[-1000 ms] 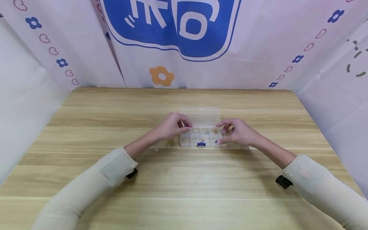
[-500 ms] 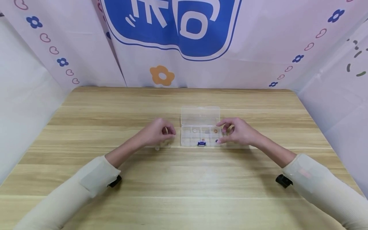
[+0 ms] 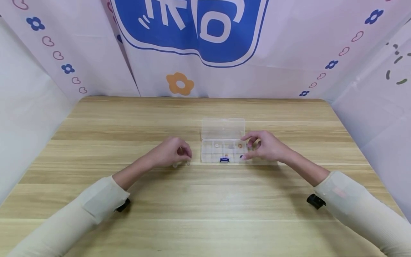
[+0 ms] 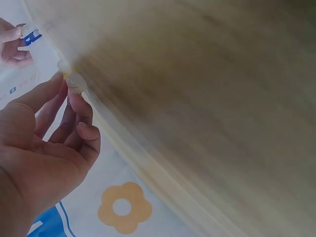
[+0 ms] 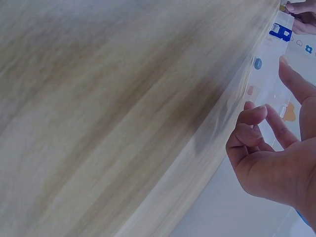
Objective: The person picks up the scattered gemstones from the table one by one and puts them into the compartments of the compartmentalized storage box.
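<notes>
A clear plastic compartment box [image 3: 207,157] lies on the table, its lid [image 3: 223,128] folded back behind it. A blue latch [image 3: 224,160] is on its front edge. Several compartments hold tiny items, among them an orange ring-like one [image 3: 240,145]. My right hand [image 3: 266,145] grips the box's right end, index finger at the back corner, thumb at the front. Left of the box, my left hand [image 3: 170,151] pinches a small yellowish piece [image 4: 64,74] that its fingertips largely hide. A clear rounded piece [image 4: 76,83] is close beside those fingertips.
The wooden table [image 3: 205,210] reaches to a white printed cloth [image 3: 257,82] behind, with a blue sign shape and an orange flower. White sheets hang at left and right. Black wrist cameras [image 3: 316,201] sit under both sleeves.
From over the box's left compartments, my left hand has moved left and toward me, down to the small pieces on the table. A round white item now shows in a back compartment. My right hand stays put.
</notes>
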A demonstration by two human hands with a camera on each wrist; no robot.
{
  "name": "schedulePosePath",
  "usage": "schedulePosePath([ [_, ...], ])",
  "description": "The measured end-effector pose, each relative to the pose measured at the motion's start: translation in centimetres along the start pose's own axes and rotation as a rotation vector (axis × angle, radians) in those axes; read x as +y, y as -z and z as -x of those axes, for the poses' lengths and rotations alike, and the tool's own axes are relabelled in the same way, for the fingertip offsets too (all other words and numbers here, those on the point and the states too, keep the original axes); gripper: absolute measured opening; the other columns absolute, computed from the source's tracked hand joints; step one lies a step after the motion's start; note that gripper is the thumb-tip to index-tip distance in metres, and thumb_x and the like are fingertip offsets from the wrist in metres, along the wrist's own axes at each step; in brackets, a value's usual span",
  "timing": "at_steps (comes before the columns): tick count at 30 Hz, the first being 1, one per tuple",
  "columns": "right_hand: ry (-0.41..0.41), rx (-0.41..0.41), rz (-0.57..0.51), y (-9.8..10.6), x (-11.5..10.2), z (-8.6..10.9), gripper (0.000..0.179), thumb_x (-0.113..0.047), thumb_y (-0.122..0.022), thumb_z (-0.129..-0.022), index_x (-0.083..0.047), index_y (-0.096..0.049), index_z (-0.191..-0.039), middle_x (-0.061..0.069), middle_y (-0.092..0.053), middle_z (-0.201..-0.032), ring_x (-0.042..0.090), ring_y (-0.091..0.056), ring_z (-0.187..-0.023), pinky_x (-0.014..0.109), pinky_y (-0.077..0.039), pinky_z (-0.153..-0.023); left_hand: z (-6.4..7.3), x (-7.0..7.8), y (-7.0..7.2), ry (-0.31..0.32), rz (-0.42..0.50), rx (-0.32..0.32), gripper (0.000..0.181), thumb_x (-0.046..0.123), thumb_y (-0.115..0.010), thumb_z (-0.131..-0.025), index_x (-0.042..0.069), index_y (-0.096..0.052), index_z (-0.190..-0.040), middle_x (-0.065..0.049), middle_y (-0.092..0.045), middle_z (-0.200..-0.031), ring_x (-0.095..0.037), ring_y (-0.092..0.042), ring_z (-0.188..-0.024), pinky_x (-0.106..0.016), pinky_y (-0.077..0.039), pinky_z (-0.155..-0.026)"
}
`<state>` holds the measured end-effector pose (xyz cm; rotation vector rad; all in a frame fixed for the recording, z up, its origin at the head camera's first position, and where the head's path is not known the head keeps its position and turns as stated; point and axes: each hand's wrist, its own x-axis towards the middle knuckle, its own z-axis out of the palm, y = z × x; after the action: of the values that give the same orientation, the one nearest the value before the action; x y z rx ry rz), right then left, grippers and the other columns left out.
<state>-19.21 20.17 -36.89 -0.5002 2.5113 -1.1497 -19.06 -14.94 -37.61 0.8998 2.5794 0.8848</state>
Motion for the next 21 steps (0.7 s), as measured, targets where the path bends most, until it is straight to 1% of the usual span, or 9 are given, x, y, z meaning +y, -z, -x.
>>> schedulePosePath([
  [5,0.001,-0.003,0.003,0.02,-0.11,-0.14,0.062,-0.013,-0.092,-0.079,0.005,-0.064,-0.131,0.016,-0.062,-0.101,0.017,-0.05,-0.066,0.025,-0.045,-0.057,-0.06,-0.03,0.04,-0.007,-0.016,-0.002,0.005,0.002,-0.079,-0.09,0.006,-0.079,-0.087,0.002,-0.075,-0.083,-0.009,-0.064,-0.073,-0.028,-0.055,-0.071],
  [9,-0.002,-0.004,0.007,0.04,-0.22,-0.17,0.062,-0.013,-0.092,-0.079,0.005,-0.064,-0.131,0.016,-0.062,-0.102,0.02,-0.052,-0.07,0.025,-0.046,-0.059,-0.16,-0.05,0.05,-0.018,-0.029,-0.01,0.005,0.003,-0.078,-0.091,0.007,-0.079,-0.088,0.001,-0.076,-0.084,-0.008,-0.064,-0.073,-0.028,-0.055,-0.072],
  [15,-0.007,-0.008,0.0,0.0,-0.32,-0.22,0.062,-0.013,-0.091,-0.079,0.005,-0.063,-0.132,0.016,-0.062,-0.102,0.019,-0.052,-0.069,0.024,-0.045,-0.058,-0.18,0.06,0.11,0.001,-0.023,-0.018,0.008,0.003,-0.078,-0.092,0.007,-0.077,-0.085,0.003,-0.072,-0.08,-0.009,-0.062,-0.072,-0.028,-0.054,-0.071],
  [21,-0.016,-0.007,-0.007,-0.07,-0.28,-0.39,0.063,-0.013,-0.091,-0.079,0.004,-0.063,-0.132,0.015,-0.062,-0.101,0.018,-0.052,-0.068,0.024,-0.045,-0.057,-0.17,0.3,0.28,0.022,0.004,0.002,0.008,0.002,-0.075,-0.093,0.008,-0.075,-0.086,0.002,-0.07,-0.08,-0.01,-0.062,-0.073,-0.028,-0.054,-0.069],
])
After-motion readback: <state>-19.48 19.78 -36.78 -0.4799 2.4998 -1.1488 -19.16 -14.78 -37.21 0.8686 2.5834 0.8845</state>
